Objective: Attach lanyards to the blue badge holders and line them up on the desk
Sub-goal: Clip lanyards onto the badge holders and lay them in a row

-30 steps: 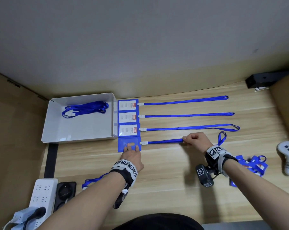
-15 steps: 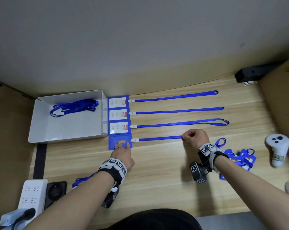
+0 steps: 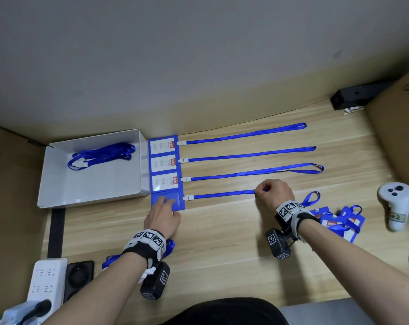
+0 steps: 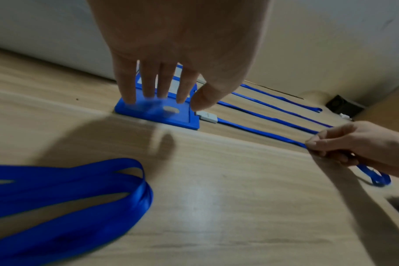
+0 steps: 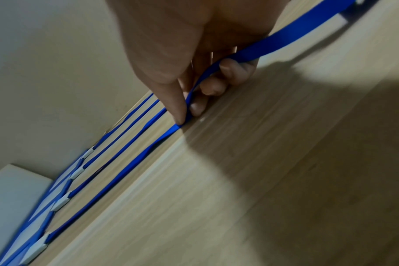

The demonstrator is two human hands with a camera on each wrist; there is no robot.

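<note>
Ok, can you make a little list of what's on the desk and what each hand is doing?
left hand: fingers flat, pressing the fourth badge
right hand: pinching the fourth lanyard, pulled straight from the badge
finished rows: three badges with lanyards lying straight
fourth badge: blue back up, clip on
tray: white, holds spare lanyards
pile: more badges by the right wrist
controller: white, far right
loose lanyard: by the left wrist

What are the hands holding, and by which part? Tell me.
The right hand pinches the fourth lanyard about midway along its strap. The left hand grips nothing; its straight fingers press the fourth badge holder flat.
</note>
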